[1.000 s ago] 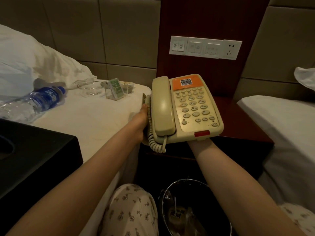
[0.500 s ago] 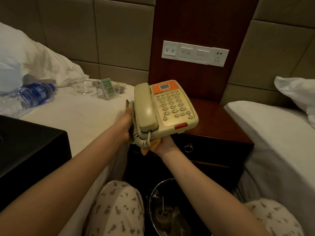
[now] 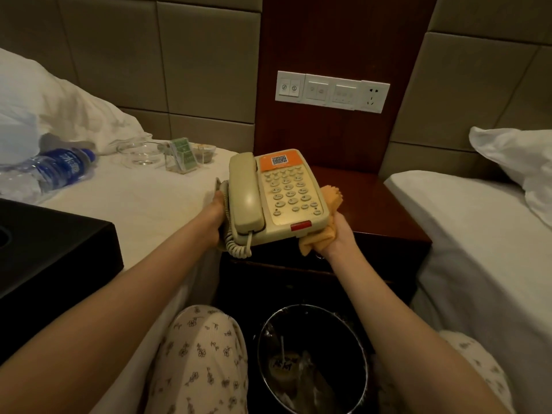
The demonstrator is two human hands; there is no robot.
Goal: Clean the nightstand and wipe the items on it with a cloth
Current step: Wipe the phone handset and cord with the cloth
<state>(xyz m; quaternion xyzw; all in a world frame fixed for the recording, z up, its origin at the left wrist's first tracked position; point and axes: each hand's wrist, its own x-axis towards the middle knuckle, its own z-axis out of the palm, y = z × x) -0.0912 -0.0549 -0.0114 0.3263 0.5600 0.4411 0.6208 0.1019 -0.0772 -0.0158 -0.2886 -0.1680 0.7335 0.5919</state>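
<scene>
A beige desk telephone [image 3: 283, 195] with an orange QR label and a coiled cord is held above the front left of the dark wooden nightstand [image 3: 388, 210]. My left hand [image 3: 216, 215] grips its left side by the handset. My right hand [image 3: 340, 234] holds an orange cloth [image 3: 324, 234] against the phone's right edge and underside. The nightstand top behind the phone is bare.
On the left bed [image 3: 134, 204] lie a water bottle [image 3: 56, 170], a glass ashtray [image 3: 140, 153], a clear card holder [image 3: 182, 156] and a small dish [image 3: 204, 150]. A black box [image 3: 50, 249] is near left. A lined bin [image 3: 313, 360] stands below the nightstand. A second bed [image 3: 478, 234] is at right.
My right hand has come out from under the phone to its right side, and the orange cloth now shows there. The phone sits lower and further from the camera.
</scene>
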